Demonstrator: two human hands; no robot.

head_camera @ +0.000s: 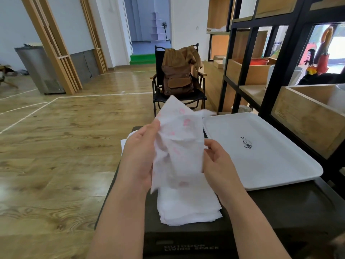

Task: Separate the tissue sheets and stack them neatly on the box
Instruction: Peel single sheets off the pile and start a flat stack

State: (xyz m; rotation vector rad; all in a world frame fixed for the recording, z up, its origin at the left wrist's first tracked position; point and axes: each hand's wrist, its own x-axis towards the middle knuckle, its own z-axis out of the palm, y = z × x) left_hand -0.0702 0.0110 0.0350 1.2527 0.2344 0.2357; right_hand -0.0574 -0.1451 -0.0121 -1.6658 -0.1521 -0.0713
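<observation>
Tissue sheets [178, 144], white with faint pink print, held up in the air between both hands, above the box, long axis running roughly vertical with a slight lean, top corner pointing up and away, bottom edge hanging just over the stack of tissues [188, 206] that lies flat on the dark box [261, 212]. Stack sits directly below and slightly toward the person from the held sheets, so the coming move is a short drop down, not a sideways reach. Left hand [139, 156] on the left edge of the sheets, thumb up near the upper edge, pressing paper against the fingers behind; those fingers are hidden by the tissue, cannot tell how they lie. Right hand [217, 161] on the right edge, lower down, thumb and fingers curled in and pinching the edge of the paper. Both hands about equally near the sheets, touching them; right one is closer to the stack. Judged: mid-peel, hands pulling opposite edges to part layers; how many layers are in the hold, cannot tell. Both forearms come up from the bottom of the view, wrists raised, palms facing each other. White tray [280, 165] rests on the box to the right, well apart from the stack. Chair with brown backpack [177, 79] beyond, black shelf unit [248, 53] at right.
</observation>
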